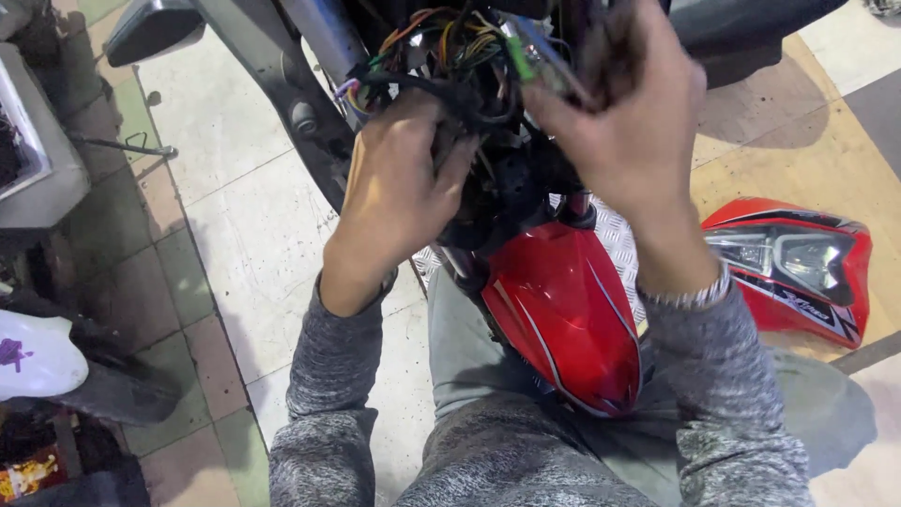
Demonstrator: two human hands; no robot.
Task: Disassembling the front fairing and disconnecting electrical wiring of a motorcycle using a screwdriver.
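Both hands up in exposed wiring bundle (450, 56) at bike front, above red front mudguard (563, 310). Left hand (399, 192) clasped round black cables, steadying. Right hand (619, 103) pinching green connector (519, 58). Removed headlight cowl (793, 263) on floor, rt side.

Glossy red plastic mudguard (563, 310) and headlight cowl (793, 268); plastic-sheathed wires (450, 56); heathered grey knit sleeves (333, 394); metal watch strap (690, 296); matt floor tiles (244, 225).

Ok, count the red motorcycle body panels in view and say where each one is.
2. The red front fender sits below the wiring bundle that the left hand and right hand work on. The red headlight cowl lies on the floor at right. Others may be hidden.
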